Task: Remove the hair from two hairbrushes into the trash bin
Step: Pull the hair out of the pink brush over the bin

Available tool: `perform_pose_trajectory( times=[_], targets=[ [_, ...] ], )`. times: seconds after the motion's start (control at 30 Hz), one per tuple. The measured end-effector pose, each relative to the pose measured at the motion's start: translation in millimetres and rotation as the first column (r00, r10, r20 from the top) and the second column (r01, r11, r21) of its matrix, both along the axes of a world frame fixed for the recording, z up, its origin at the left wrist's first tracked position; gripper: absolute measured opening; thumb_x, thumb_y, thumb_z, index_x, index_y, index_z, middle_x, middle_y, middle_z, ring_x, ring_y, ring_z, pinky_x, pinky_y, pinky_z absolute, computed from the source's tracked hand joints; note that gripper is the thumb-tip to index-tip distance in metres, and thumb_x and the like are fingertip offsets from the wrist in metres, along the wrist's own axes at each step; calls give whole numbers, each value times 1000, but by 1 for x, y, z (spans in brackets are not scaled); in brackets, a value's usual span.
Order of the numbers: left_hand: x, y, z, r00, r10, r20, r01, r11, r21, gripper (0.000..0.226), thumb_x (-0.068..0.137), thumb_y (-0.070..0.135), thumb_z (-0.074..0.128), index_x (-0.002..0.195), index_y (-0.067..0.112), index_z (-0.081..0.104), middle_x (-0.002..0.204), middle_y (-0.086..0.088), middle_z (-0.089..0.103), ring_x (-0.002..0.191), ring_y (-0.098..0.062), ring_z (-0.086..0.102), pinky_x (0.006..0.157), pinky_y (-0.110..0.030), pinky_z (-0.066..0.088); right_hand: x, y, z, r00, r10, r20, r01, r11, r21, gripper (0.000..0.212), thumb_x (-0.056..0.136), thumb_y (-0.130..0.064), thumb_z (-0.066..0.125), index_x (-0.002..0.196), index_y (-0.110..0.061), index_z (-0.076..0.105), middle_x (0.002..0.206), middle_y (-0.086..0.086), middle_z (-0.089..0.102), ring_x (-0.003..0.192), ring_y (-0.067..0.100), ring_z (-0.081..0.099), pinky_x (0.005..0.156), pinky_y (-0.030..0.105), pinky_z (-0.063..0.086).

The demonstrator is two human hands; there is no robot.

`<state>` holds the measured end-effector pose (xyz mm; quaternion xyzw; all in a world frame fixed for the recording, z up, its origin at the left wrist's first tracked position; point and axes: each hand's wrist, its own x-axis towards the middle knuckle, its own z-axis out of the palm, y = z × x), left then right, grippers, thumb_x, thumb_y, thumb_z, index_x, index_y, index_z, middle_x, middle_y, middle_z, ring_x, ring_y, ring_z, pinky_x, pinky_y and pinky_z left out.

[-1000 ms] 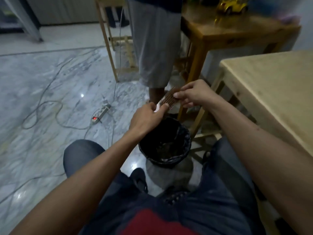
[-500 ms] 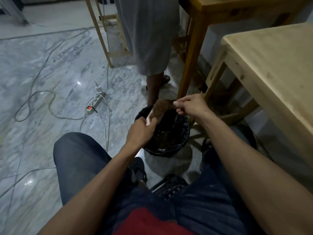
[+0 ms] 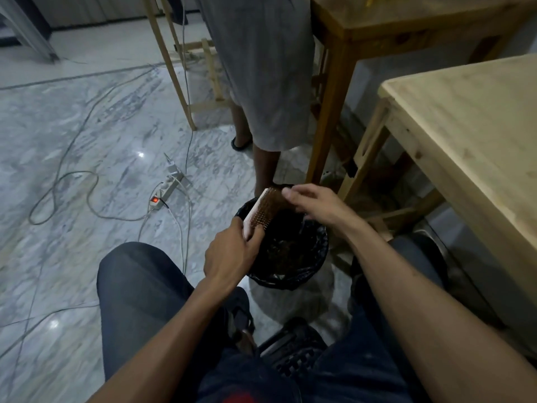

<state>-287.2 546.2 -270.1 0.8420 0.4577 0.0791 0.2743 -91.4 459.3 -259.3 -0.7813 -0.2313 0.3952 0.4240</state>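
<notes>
My left hand (image 3: pixel 229 253) grips the lower end of a pale hairbrush (image 3: pixel 263 209) with a brown bristle pad, held tilted over the left rim of the trash bin (image 3: pixel 318 257). The bin is small, lined with a black bag, and stands on the floor between my knees with dark clumps inside. My right hand (image 3: pixel 318 203) hovers over the far end of the brush, fingers curled against the bristles; whether hair is pinched there I cannot tell. A second brush is not in sight.
A pale wooden table (image 3: pixel 476 135) stands at my right, a darker wooden table (image 3: pixel 377 30) behind it. A person in grey shorts (image 3: pixel 261 82) stands just beyond the bin. A power strip (image 3: pixel 165 190) with cables lies on the marble floor at left.
Both hands and the brush have come down from above the bin to its rim. My right hand has slid along the bristle end, and my view has tilted downward.
</notes>
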Motion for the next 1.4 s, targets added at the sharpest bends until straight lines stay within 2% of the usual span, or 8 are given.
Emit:
perform_pose_trajectory(
  times=[0.13, 0.33, 0.57, 0.67, 0.87, 1.03, 1.3, 1.4],
  targets=[
    [1, 1, -1, 1000, -11, -9, 11, 999, 51, 41, 94, 56, 48, 80, 18, 44, 62, 0, 56, 58, -22, 55, 48, -33, 31, 1, 4, -6, 999, -35, -20, 35, 999, -5, 17, 88, -21, 81, 96, -7, 78, 90, 18, 78, 69, 14, 69, 60, 21, 56],
    [-7, 30, -4, 995, 97, -16, -97, 995, 34, 42, 95, 56, 43, 77, 17, 40, 63, -6, 55, 55, -25, 50, 48, -34, 28, 37, -11, -9, 939, -344, 19, 344, 934, -93, 7, 93, -11, 74, 93, -5, 77, 77, 7, 72, 69, 13, 66, 68, 26, 58],
    [15, 15, -2, 1000, -24, -20, 25, 998, 62, 42, 95, 57, 46, 76, 21, 37, 59, -1, 52, 55, -25, 53, 46, -33, 26, 29, 11, 4, 991, -131, 41, 136, 981, -140, 49, 92, -50, 65, 135, -27, 65, 129, -6, 61, 126, 18, 55, 109, 40, 45],
    [24, 11, -2, 999, -52, -10, 53, 997, 55, 41, 94, 57, 48, 78, 19, 41, 61, -1, 55, 57, -26, 55, 46, -33, 28, 23, 14, 7, 999, -31, -36, 30, 999, -44, 55, 83, -66, 69, 123, -28, 73, 117, -8, 72, 114, 13, 66, 105, 37, 49],
    [28, 12, 0, 999, -18, -29, 20, 998, 58, 42, 95, 57, 49, 76, 20, 40, 61, 1, 54, 54, -17, 50, 46, -32, 28, 36, 19, -12, 992, -124, 22, 126, 987, -102, 6, 84, -26, 83, 84, -20, 84, 92, 0, 80, 96, 17, 74, 98, 38, 57],
    [27, 20, -1, 998, -13, -58, 16, 998, 61, 39, 95, 56, 49, 79, 21, 42, 59, 2, 51, 52, -17, 49, 46, -32, 25, 52, 10, -13, 935, -327, 140, 344, 930, -127, 9, 91, -23, 77, 88, -15, 81, 109, 3, 76, 109, 19, 67, 98, 31, 49],
    [43, 6, 2, 997, -46, -62, 51, 996, 78, 40, 95, 57, 48, 85, 18, 47, 66, 0, 55, 53, -17, 46, 45, -31, 24, 31, 16, 3, 997, -53, 59, 60, 990, -126, 63, 79, -78, 62, 116, -28, 75, 121, -5, 70, 115, 16, 62, 88, 33, 47],
    [42, 8, 2, 996, -50, -74, 56, 995, 87, 40, 95, 57, 48, 85, 19, 46, 65, 2, 53, 52, -16, 45, 45, -31, 24, 29, 14, -3, 994, 44, 97, -30, 990, -141, 32, 80, -50, 82, 97, -24, 81, 101, -5, 76, 101, 12, 69, 84, 29, 51]
  ],
)
